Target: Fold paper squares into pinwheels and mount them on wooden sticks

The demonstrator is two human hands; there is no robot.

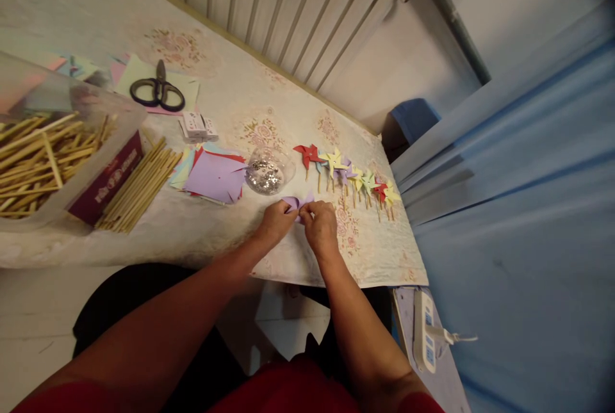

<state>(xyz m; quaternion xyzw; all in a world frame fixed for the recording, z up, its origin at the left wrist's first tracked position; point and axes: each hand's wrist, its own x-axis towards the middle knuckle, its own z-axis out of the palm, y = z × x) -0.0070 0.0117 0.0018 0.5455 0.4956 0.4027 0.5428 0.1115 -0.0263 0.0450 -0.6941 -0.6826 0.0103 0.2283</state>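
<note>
Both hands meet over the near edge of the table, pinching a purple paper pinwheel point(292, 202) whose blades are curled. My left hand point(278, 219) grips its left side, fingers closed. My right hand point(319, 221) is closed at its right side; whether a pin is between those fingertips I cannot make out. Just beyond sits a clear round dish point(267, 173) of small shiny silver pieces. Left of it lies a stack of cut paper squares point(216, 176), a purple one on top. Finished pinwheels point(343, 170) on sticks lie in a row to the right.
A bundle of thin wooden sticks point(141, 189) lies beside a translucent bin point(129, 120) holding more sticks. Black-handled scissors point(158, 89) rest on coloured paper, near small white boxes point(198, 126). A radiator point(269, 9) stands behind the table; a blue curtain point(519, 208) hangs right, near a power strip point(423, 330).
</note>
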